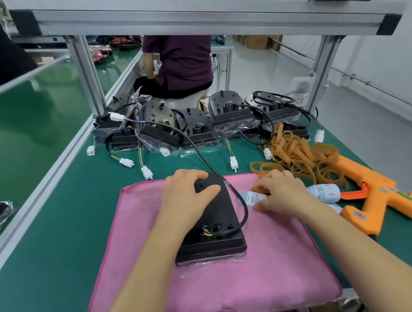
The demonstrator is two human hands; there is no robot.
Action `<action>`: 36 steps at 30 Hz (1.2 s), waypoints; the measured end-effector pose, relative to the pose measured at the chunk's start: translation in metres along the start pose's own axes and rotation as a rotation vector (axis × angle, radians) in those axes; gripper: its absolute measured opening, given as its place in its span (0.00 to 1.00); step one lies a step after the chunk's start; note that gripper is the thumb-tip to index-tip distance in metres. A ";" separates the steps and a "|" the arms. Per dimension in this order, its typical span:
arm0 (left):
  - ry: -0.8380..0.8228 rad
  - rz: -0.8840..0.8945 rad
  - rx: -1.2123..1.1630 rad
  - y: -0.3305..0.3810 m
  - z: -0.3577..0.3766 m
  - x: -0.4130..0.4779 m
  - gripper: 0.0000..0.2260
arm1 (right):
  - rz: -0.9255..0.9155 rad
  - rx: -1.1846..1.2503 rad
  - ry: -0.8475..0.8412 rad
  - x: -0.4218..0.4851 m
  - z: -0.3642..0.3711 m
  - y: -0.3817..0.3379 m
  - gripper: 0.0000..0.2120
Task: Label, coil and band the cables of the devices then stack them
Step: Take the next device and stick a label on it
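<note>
Fingers (262, 187) of our right hand (279, 194) pinch a label (250, 198) just beside the cable (245, 206); our left hand (186, 194) grips the device (217, 232) on the pink cloth (265, 265). The label may fold onto itself or land crooked, we judge, if the loose cable shifts.

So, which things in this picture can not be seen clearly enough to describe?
All in the head view:
- Print on the label strip held by the right hand: too small and blurred.
- Far end of the device: covered by the left hand.
- The cable runs into the pile of devices; its end is lost there.
- The glue gun cord: cut off by the right edge.
</note>
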State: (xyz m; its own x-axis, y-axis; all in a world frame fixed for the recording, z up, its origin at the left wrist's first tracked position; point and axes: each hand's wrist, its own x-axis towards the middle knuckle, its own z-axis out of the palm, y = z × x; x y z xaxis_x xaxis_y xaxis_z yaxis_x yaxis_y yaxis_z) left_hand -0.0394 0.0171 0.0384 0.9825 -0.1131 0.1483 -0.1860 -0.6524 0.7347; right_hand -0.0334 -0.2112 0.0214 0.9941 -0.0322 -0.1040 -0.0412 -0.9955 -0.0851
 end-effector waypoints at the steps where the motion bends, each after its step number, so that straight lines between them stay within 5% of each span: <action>1: -0.011 0.006 0.004 0.003 0.001 0.001 0.15 | 0.010 0.032 0.014 0.003 -0.001 -0.001 0.21; 5: -0.034 0.022 0.035 0.006 0.003 0.004 0.15 | -0.047 -0.011 0.143 0.001 -0.003 -0.002 0.29; 14: -0.142 0.047 0.133 0.018 0.010 0.010 0.12 | -0.106 -0.089 -0.071 0.011 -0.019 -0.004 0.13; 19: -0.151 0.072 0.140 0.019 0.007 0.012 0.02 | -0.064 0.272 0.009 -0.006 -0.037 0.007 0.15; 22: -0.115 0.094 0.119 0.023 0.007 0.011 0.03 | 0.054 0.584 0.238 -0.024 -0.047 0.010 0.11; 25: -0.085 0.182 -0.016 0.040 0.015 0.007 0.05 | 0.154 1.042 0.202 -0.041 -0.046 0.002 0.09; 36: -0.038 0.385 0.193 0.074 0.061 0.004 0.06 | 0.111 1.223 0.068 -0.061 -0.030 -0.005 0.15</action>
State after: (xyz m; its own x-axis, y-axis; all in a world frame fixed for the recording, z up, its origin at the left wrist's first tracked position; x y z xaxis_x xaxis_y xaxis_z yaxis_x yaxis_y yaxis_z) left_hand -0.0486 -0.0777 0.0528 0.8425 -0.4004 0.3604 -0.5365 -0.6850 0.4929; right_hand -0.0903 -0.2067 0.0575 0.9809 -0.1525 -0.1210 -0.1567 -0.2500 -0.9555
